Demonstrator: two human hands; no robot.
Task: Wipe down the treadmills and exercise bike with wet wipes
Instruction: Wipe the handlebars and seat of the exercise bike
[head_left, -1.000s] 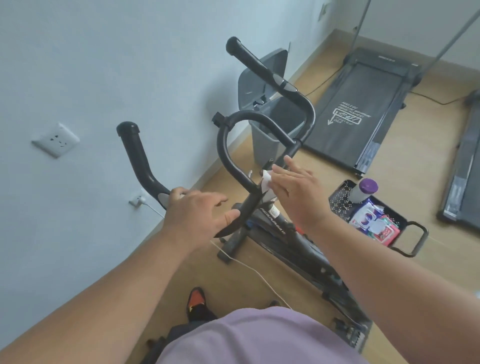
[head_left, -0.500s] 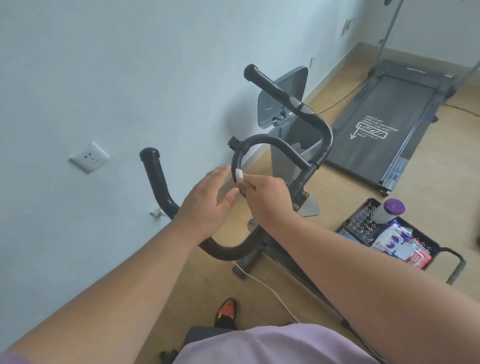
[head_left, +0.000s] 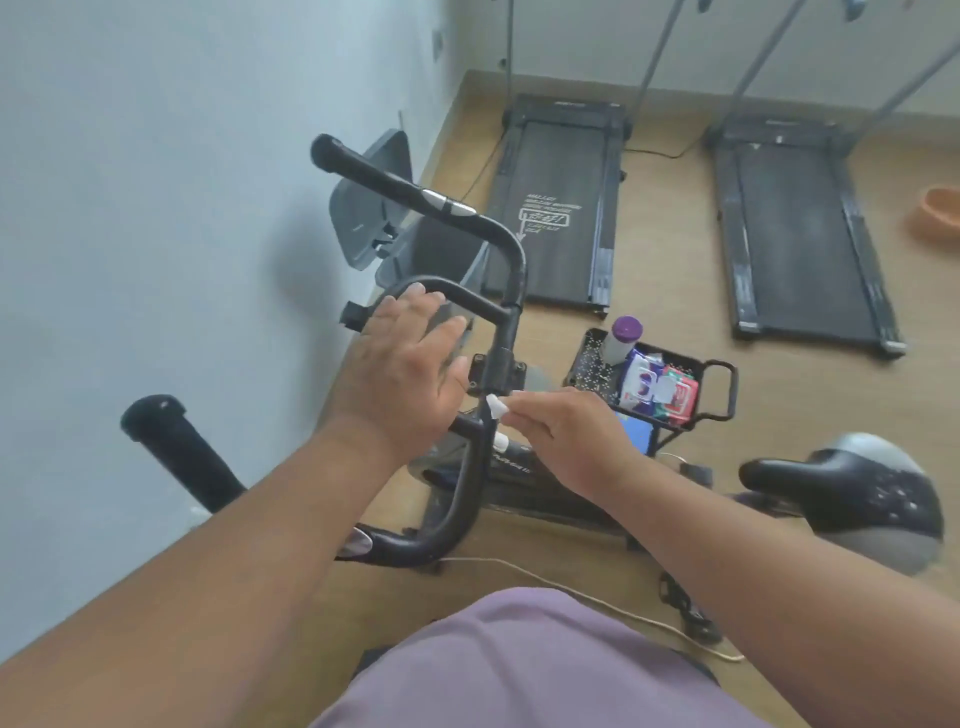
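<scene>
2 treadmills lie flat on the wooden floor at the far side of the room, the left treadmill near the pale wall and the right treadmill beside it, with a strip of bare floor between them. An orange bowl sits at the right edge, just beyond the right treadmill.

Closer in stands the exercise bike, close along the wall, its black handlebars curving up toward the camera and its saddle at the right. A grey bin with a raised lid stands behind the handlebars against the wall. A white cord runs over the floor under the bike.

To the right of the bike, between it and the treadmills, is a black cart holding a purple-capped bottle and packs of wipes; open floor lies around it.

The left hand is spread flat, fingers straight, over the inner loop of the handlebars. The right hand pinches a small folded wet wipe between thumb and fingers, against the handlebar stem just below the clamp.
</scene>
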